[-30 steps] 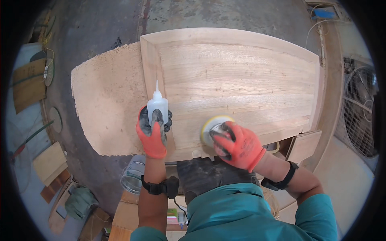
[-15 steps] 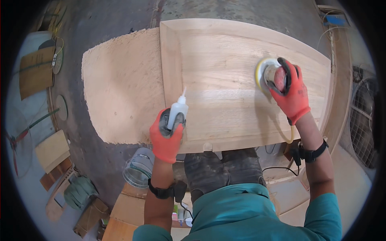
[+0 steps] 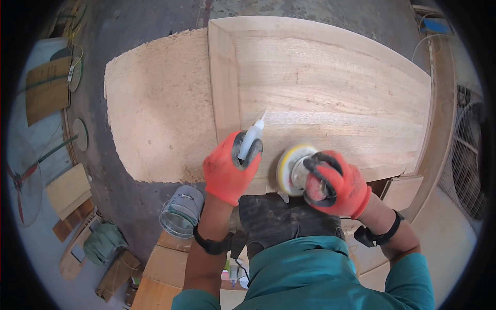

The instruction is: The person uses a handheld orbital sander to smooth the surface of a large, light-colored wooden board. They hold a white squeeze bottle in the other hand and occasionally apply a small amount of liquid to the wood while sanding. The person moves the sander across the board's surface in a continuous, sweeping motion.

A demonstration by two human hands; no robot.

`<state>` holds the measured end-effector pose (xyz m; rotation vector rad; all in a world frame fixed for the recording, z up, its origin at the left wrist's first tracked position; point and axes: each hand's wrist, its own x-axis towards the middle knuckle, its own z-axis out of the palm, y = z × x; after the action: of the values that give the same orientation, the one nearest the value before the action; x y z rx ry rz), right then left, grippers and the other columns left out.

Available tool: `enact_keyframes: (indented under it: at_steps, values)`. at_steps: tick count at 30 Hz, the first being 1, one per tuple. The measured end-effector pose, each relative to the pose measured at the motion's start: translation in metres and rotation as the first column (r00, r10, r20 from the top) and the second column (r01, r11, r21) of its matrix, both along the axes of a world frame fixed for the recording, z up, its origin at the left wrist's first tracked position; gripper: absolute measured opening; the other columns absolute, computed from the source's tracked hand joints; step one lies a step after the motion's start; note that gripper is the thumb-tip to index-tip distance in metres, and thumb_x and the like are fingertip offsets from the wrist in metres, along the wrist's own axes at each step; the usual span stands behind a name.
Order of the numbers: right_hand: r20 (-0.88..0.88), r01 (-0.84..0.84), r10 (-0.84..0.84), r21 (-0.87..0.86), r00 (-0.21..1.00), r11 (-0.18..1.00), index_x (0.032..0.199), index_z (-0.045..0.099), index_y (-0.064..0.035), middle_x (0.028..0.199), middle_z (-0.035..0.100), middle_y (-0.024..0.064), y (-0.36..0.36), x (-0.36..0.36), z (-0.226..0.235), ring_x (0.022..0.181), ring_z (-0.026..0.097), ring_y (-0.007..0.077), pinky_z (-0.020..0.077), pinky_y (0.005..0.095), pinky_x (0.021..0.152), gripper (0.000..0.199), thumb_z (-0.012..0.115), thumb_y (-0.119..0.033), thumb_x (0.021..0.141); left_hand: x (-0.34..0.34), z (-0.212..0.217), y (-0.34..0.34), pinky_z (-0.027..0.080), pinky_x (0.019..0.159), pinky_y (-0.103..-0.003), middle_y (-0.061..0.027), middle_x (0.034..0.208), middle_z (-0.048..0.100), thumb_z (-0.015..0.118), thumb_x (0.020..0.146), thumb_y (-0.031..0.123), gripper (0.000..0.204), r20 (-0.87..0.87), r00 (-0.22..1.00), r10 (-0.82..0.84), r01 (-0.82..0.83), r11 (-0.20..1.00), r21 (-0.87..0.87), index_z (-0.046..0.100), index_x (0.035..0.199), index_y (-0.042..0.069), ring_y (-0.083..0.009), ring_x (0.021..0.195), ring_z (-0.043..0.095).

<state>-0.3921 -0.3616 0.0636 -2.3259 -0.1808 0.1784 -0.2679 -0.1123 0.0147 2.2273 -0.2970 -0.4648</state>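
Observation:
Both hands wear red gloves with dark grey palms and fingertips. My left hand (image 3: 232,168) is closed round a white squeeze bottle (image 3: 251,138), whose thin nozzle points up and away from me over the panel. In my right hand (image 3: 338,185) is a round sander (image 3: 298,170) with a yellow-rimmed pad, held by its red top. It is tilted at the near edge of the pale wooden panel (image 3: 330,77); whether its pad touches the wood I cannot tell. The panel has a raised frame along its left and far sides.
A rough, ragged-edged board (image 3: 160,108) lies left of the panel. Below it stands a clear bucket (image 3: 182,211). A wire-guarded fan (image 3: 467,160) is at the far right, and a red-bladed fan (image 3: 19,181) at the far left. Cardboard (image 3: 47,92) and a green cloth bundle (image 3: 103,243) lie leftward.
My right hand has brought the sander from the panel's right part toward me and left, to the near edge. My left hand has shifted right with the bottle, which now leans more.

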Motion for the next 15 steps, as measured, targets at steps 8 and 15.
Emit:
enact_keyframes:
  at_steps: [8, 15]
  values:
    - [0.063, -0.062, 0.061, 0.026, 0.996, 0.998, 0.126, 0.064, -0.0089, 0.126, 0.059, 0.0255, 0.002, -0.018, -0.007, 0.096, 0.072, 0.0362, 0.0612, 0.0412, 0.07, 0.067, 0.092, -0.022, 0.066, 0.003, -0.005, -0.003, 0.058, 0.077, -0.041, -0.0151, 0.099, 0.075, 0.085, 0.076, 0.02, 0.041, 0.021, 0.999, -0.036, 0.035, 0.999, 0.032, 0.072, 0.113, 0.008, -0.0356, 0.088, 0.074]
    - [0.045, -0.047, 0.047, 0.006, 0.998, 0.999, 0.126, 0.066, -0.0096, 0.128, 0.059, 0.0244, 0.001, -0.016, -0.008, 0.097, 0.072, 0.0352, 0.0609, 0.0419, 0.073, 0.066, 0.091, -0.024, 0.066, 0.004, -0.005, -0.004, 0.058, 0.079, -0.042, -0.0164, 0.1, 0.075, 0.086, 0.075, 0.018, 0.043, 0.049, 0.997, -0.066, 0.062, 0.995, 0.075, 0.071, 0.114, 0.006, -0.0368, 0.09, 0.074]
